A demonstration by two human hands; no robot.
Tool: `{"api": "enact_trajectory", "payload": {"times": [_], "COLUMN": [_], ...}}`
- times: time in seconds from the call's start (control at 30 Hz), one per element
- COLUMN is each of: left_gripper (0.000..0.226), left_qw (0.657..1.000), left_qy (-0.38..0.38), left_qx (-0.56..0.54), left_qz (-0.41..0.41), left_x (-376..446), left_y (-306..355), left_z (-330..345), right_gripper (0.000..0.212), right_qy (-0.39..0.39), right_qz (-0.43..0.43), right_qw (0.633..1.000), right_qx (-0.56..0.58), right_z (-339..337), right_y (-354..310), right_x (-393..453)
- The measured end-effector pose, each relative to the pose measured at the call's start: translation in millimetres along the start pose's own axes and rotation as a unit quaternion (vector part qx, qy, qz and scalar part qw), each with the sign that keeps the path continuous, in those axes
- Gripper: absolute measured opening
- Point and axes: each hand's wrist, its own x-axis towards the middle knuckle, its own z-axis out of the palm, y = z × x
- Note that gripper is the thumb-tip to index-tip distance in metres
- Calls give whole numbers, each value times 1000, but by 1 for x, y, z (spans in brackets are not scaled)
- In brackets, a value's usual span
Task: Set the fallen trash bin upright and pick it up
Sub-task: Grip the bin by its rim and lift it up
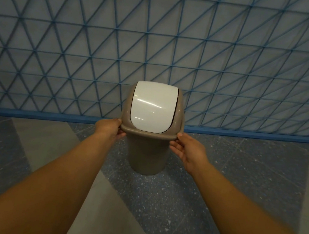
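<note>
Both hands, left hand (110, 129) and right hand (186, 151), clamp the upright trash bin (148, 150) under its rim, gripping opposite sides for balance.

Trash bin (149, 147) upright at centre of view, between two outstretched forearms. Swing lid (153, 107) on top of bin, tilted toward the viewer. Left hand (110, 129) at the left side of the lid's rim, thumb on top of the rim, fingers beneath. Right hand (188, 151) at the right side of the rim, thumb at the rim's edge, fingers under it against the body. Floor (219, 182) below and around the bin; contact between base and floor not clear. Wall (177, 42) behind the bin, filling the upper half of view. Baseboard (244, 133) along the foot of the wall, passing behind the bin's lid.
</note>
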Motion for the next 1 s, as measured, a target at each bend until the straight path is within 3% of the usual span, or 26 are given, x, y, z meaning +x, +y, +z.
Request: {"api": "enact_trajectory", "payload": {"times": [0.13,0.37,1.0], "left_gripper": [19,29,31], "left_qw": [1000,997,995], "left_qy": [14,-32,-41], "left_qx": [-6,-62,-76], "left_qz": [2,-20,-41], "left_x": [4,-11,-16], "left_y": [3,-7,-6], "left_z": [0,3,6], "right_gripper": [22,30,17], "right_qy": [-6,37,64], "right_qz": [-1,-12,-16], "right_qw": [1000,999,997], "right_qx": [5,4,-31], "right_z": [2,0,1], "right_y": [6,-9,-15], "right_x": [-2,8,13]}}
